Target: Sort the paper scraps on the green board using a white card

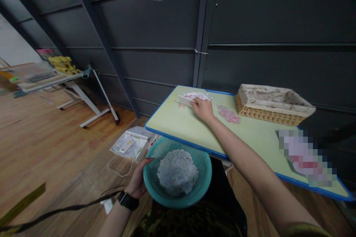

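My left hand [138, 182], a black watch on its wrist, is closed on the rim of a teal plastic basket [203, 177] held over my lap below the table edge. The basket holds a heap of small white paper scraps [177, 172]. My right hand [202, 108] reaches across the yellow-green table [178, 122] with a blue rim. It rests on a small white box [185, 100] with a pile of white and pink paper bits [198, 96] at the table's far left; its fingers are bent over the pile and partly hidden.
A wicker basket [267, 113] with a patterned liner stands at the back right of the table. Pink bits [228, 114] lie beside it. A white device [132, 143] with a cable sits on the wooden floor. Another table [55, 79] stands far left before a dark wall.
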Demonstrator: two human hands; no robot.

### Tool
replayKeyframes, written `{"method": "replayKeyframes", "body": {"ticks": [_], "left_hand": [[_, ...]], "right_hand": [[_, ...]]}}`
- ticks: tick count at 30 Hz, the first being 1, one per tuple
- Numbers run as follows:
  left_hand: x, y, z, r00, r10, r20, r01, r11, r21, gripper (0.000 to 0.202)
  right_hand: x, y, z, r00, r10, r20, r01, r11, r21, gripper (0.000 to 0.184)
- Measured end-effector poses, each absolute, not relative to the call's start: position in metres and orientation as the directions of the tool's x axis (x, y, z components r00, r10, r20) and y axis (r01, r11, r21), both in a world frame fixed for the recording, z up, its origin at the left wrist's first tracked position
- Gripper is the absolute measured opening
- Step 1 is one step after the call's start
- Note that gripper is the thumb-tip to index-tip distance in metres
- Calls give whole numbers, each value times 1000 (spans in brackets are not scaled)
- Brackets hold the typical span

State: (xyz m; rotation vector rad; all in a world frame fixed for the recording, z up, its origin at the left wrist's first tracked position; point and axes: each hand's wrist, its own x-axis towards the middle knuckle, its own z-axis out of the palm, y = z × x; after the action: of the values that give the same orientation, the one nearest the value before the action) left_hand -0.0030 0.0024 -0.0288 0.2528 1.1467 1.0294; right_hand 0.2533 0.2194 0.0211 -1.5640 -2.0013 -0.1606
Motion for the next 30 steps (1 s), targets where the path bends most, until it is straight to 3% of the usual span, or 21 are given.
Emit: {"method": "replayKeyframes", "body": {"ticks": [9, 20, 26, 30], "left_hand": [[-7, 4, -35, 79, 749, -658, -565, 577, 590, 17], [-11, 2, -46, 140, 763, -631, -567, 584, 581, 36], [-15, 0, -48, 145, 758, -636, -554, 595, 583, 35], [-17, -2, -45, 117, 741, -661, -552, 602, 577, 31]], "right_hand": [[254, 222, 22, -141, 842, 521, 925, 300, -235, 31], [250, 242, 23, -86, 820, 566, 877, 332, -348, 30], [227, 258, 29, -50, 839, 541, 869, 303, -390, 34], [211, 269, 34, -96, 848, 522, 883, 315, -348, 33]]}}
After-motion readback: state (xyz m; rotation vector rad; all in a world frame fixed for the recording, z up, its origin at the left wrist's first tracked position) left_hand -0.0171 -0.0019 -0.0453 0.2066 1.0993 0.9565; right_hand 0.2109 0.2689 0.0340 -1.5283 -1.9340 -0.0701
